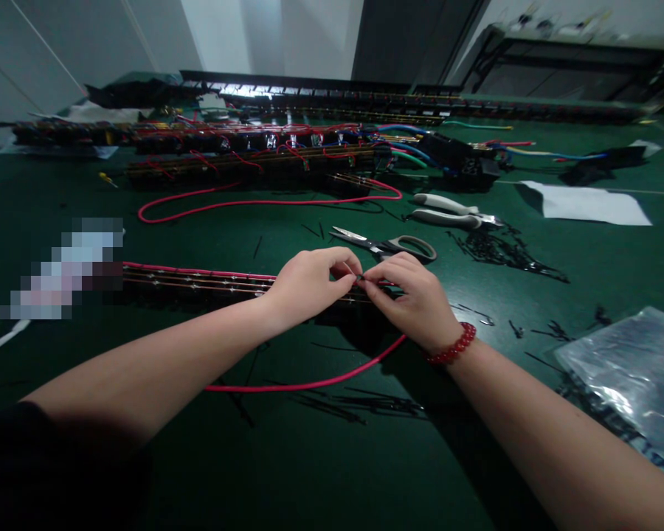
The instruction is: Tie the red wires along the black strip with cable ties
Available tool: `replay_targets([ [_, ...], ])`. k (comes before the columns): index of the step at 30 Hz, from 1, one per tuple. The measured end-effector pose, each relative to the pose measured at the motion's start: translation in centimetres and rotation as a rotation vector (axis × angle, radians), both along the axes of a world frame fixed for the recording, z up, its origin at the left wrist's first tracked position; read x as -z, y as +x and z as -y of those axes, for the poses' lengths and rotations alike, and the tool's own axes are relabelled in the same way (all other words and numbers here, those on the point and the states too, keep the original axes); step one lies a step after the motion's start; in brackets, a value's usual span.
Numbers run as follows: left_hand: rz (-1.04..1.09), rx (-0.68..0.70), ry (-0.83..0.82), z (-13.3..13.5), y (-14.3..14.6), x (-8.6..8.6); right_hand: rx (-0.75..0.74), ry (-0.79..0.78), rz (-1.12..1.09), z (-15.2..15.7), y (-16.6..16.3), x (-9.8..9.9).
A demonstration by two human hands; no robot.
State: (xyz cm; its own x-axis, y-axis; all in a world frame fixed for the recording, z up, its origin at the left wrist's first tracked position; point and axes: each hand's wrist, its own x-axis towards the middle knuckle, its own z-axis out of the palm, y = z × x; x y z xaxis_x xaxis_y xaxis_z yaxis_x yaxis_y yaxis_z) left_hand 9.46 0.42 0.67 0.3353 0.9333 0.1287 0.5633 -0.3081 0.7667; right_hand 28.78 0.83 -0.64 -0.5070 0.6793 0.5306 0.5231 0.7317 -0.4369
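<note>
A long dark assembly with metal rods [210, 285] lies across the table in front of me, and a red cable [310, 385] loops out below its right end. Over that right end my left hand [315, 280] pinches with thumb and forefinger. Close against it, my right hand [415, 291] is pinched too, with a red beaded bracelet on the wrist. Fingertips of both hands meet at a small spot, and what they hold there is too small to make out. Just behind my hands lie scissors [390, 245] with their blades pointing left.
Grey-handled cutters [454, 212] lie behind the scissors, near a heap of black cable-tie scraps [503, 253]. Further back are several wired assemblies [254, 162]. A clear plastic bag [636, 376] rests at right, a white paper [592, 204] behind it. Loose black ties [359, 404] lie in front.
</note>
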Motion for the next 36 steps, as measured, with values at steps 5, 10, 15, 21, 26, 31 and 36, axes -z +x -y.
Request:
replay_targets([
  [5, -0.003, 0.002, -0.008, 0.03, 0.06, -0.1, -0.004, 0.007, -0.002, -0.12, 0.06, 0.11],
  [10, 0.004, 0.01, 0.005, 0.04, 0.07, -0.14, -0.001, 0.001, 0.002, -0.14, 0.05, 0.16],
  [15, 0.025, 0.014, 0.009, -0.01, 0.1, -0.01, 0.002, 0.004, -0.002, -0.12, -0.01, 0.15],
  [21, 0.038, 0.023, 0.025, 0.01, 0.05, -0.12, 0.025, -0.019, -0.015, -0.14, 0.0, 0.24],
  [26, 0.037, 0.031, 0.031, 0.07, 0.03, -0.14, 0.045, -0.039, -0.02, -0.15, 0.0, 0.41],
  [31, 0.012, 0.042, 0.051, 0.19, 0.0, -0.23, 0.056, -0.036, -0.056, -0.1, 0.15, 0.52],
  [36, 0.014, 0.056, 0.039, 0.19, 0.0, -0.33, -0.011, 0.023, -0.087, -0.06, 0.22, 0.37],
])
